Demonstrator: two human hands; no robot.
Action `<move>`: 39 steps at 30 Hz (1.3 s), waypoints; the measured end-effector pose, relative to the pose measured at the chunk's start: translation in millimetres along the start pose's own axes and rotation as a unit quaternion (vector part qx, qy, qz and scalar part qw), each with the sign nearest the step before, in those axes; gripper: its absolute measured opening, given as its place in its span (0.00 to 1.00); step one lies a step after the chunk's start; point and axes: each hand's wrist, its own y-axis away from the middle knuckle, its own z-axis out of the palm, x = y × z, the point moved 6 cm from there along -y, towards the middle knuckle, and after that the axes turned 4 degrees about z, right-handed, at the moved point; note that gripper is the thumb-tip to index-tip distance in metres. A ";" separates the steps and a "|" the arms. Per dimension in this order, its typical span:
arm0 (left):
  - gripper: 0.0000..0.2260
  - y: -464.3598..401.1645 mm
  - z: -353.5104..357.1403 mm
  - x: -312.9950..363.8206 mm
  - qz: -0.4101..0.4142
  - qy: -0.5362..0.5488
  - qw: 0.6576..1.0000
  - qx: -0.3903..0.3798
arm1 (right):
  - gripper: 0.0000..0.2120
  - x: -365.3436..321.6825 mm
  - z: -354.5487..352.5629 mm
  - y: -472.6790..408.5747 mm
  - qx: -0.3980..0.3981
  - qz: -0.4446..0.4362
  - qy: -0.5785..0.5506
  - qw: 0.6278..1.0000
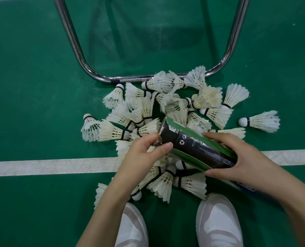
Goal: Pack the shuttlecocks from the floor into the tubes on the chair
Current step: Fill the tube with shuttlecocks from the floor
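A black and green shuttlecock tube lies slanted over a heap of several white feather shuttlecocks on the green floor. My right hand grips the tube around its middle, thumb below and fingers on top. At the tube's torn open end on the upper left, my left hand pinches the rim with thumb and curled fingers. One shuttlecock lies apart at the right. Whether anything is inside the tube is hidden.
The chrome base bar of the chair curves on the floor just beyond the heap. A white court line crosses under my hands. My two white shoes stand at the bottom edge. Green floor spreads left and right.
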 end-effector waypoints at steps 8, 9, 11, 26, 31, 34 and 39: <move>0.10 -4.8 -32.2 5.6 0.036 -0.065 0.995 0.073 | 0.34 0.0 -4.3 -3.0 0.013 0.009 -0.014 1.000; 0.10 -6.8 -38.5 6.4 0.051 -0.091 0.990 0.092 | 0.34 -0.5 -5.1 -3.5 0.014 0.008 -0.012 1.000; 0.11 -13.5 -49.4 6.6 0.077 -0.154 0.976 0.136 | 0.34 -1.5 -6.4 -4.3 0.013 0.008 -0.008 1.000; 0.11 -39.2 -70.7 -3.2 0.111 -0.381 0.888 0.231 | 0.34 1.4 -8.2 -7.3 0.019 0.010 -0.009 1.000; 0.06 -21.4 -72.8 6.6 0.090 -0.296 0.906 0.287 | 0.34 0.3 -7.5 -5.3 0.019 0.010 -0.005 1.000; 0.05 -6.2 -74.3 20.2 0.106 -0.223 0.917 0.315 | 0.34 -1.2 -6.4 -5.0 0.019 0.011 -0.006 1.000; 0.07 9.1 -72.4 33.8 0.110 -0.069 0.938 0.321 | 0.34 -3.6 -5.5 -5.1 0.019 0.012 0.000 1.000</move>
